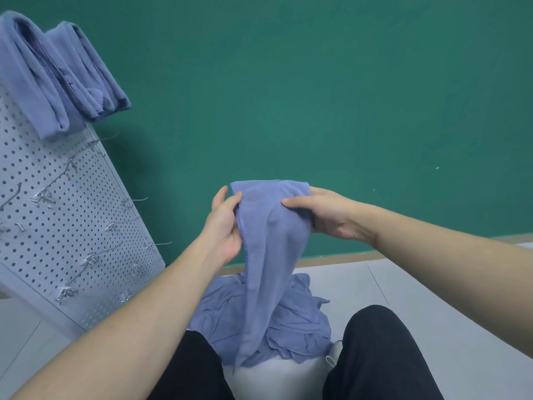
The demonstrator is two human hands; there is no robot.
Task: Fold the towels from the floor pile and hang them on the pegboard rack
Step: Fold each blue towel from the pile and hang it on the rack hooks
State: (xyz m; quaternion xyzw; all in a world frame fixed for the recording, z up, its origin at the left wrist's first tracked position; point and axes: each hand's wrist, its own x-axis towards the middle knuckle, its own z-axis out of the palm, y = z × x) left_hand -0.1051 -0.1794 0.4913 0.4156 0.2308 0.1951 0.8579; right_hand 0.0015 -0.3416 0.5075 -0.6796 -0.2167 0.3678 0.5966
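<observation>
I hold a blue towel (269, 241) up in front of me, and it hangs down to the pile. My left hand (223, 223) pinches its left edge with thumb and fingers. My right hand (323, 212) grips its upper right part. Under it a pile of blue towels (291, 321) lies crumpled on the floor between my knees. At the left a grey pegboard rack (72, 220) leans, with several metal hooks. Two folded blue towels (60, 76) hang over its top.
A green wall (317, 82) stands right behind the pile, with a brown skirting strip at its foot. The floor (432, 284) is pale grey tile. My legs in black trousers (377, 356) frame the pile on both sides.
</observation>
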